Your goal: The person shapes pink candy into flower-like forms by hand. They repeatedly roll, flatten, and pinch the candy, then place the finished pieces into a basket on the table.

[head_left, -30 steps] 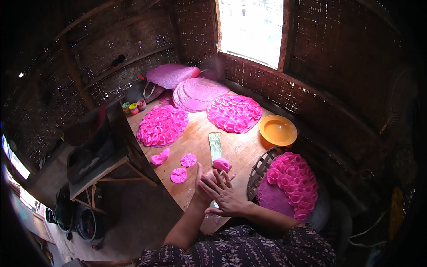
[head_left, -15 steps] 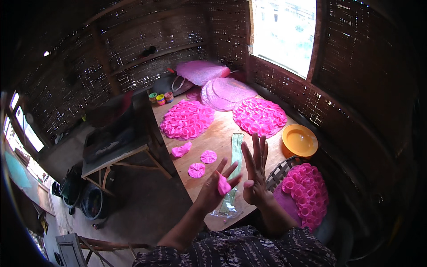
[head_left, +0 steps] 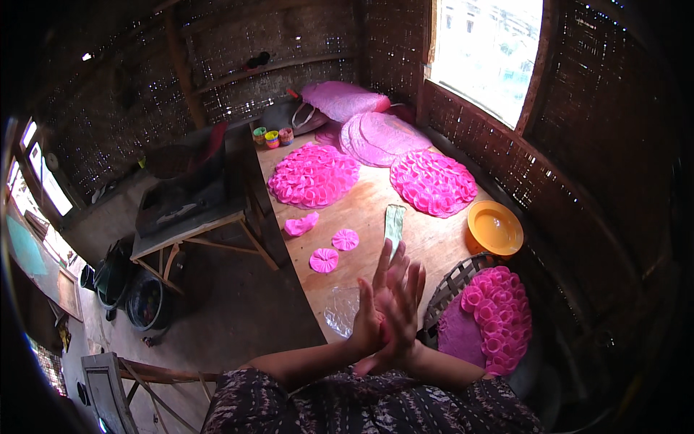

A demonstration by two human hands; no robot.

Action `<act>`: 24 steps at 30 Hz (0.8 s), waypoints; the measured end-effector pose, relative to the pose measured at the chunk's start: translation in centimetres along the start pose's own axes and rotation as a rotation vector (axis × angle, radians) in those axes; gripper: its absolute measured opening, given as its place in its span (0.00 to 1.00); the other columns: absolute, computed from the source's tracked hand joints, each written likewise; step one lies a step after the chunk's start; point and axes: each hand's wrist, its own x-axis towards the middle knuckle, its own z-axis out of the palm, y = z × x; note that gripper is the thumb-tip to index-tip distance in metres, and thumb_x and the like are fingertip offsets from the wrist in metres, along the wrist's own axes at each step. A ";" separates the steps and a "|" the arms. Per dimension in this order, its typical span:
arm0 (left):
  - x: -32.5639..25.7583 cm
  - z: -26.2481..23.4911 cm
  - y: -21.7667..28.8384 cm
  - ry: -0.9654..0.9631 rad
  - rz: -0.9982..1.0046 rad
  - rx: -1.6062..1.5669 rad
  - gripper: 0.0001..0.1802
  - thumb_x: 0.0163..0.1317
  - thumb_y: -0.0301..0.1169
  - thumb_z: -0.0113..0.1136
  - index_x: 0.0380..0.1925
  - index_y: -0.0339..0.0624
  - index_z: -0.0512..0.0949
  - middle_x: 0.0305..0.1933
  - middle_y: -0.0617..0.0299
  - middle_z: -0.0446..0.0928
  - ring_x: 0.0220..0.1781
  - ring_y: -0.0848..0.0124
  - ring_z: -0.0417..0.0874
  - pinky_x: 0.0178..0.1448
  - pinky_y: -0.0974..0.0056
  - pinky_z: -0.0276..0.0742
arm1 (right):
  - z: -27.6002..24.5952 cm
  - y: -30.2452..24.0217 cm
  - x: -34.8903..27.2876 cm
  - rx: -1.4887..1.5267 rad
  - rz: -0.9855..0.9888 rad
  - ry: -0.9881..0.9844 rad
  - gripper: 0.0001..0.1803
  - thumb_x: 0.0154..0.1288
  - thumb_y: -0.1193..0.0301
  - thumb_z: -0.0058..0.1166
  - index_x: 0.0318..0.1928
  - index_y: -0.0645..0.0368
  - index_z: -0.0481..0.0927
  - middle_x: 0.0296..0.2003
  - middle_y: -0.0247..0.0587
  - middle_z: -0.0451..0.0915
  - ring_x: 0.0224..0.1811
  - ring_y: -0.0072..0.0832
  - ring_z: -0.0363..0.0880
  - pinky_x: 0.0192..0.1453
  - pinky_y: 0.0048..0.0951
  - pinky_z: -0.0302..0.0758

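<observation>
My left hand [head_left: 367,320] and my right hand [head_left: 400,317] meet palm to palm above the near part of the wooden table [head_left: 372,192], fingers stretched upward. A bit of pink dough [head_left: 384,331] shows between the palms, mostly hidden by them. Beyond my hands lies a pale green strip [head_left: 394,223], its near end covered by my fingers. To the left, two flat pink discs with radial creases, one farther [head_left: 345,240] and one nearer [head_left: 324,260], rest on the wood beside a loose pink lump [head_left: 301,224]. Clear crumpled plastic [head_left: 340,311] lies by my left hand.
Two round layers of pink ruffled pieces, left [head_left: 314,176] and right [head_left: 434,183], lie farther back before stacked pink rounds [head_left: 383,139]. An orange basin [head_left: 495,228] stands at right, above a basket [head_left: 437,296] and a pink petal-covered round [head_left: 497,318]. Small colourful cups [head_left: 272,139] stand far left.
My hands, apart before with pink dough showing at my left fingers, have come together with palms pressed. The view has shifted slightly.
</observation>
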 end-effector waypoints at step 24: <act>-10.8 -9.2 -9.1 -0.240 -0.868 -0.378 0.46 0.65 0.69 0.34 0.73 0.51 0.54 0.73 0.54 0.61 0.74 0.57 0.60 0.76 0.51 0.53 | 1.1 -3.6 -4.5 0.109 0.046 -0.223 0.50 0.59 0.23 0.24 0.60 0.45 0.80 0.66 0.50 0.70 0.76 0.50 0.52 0.76 0.55 0.30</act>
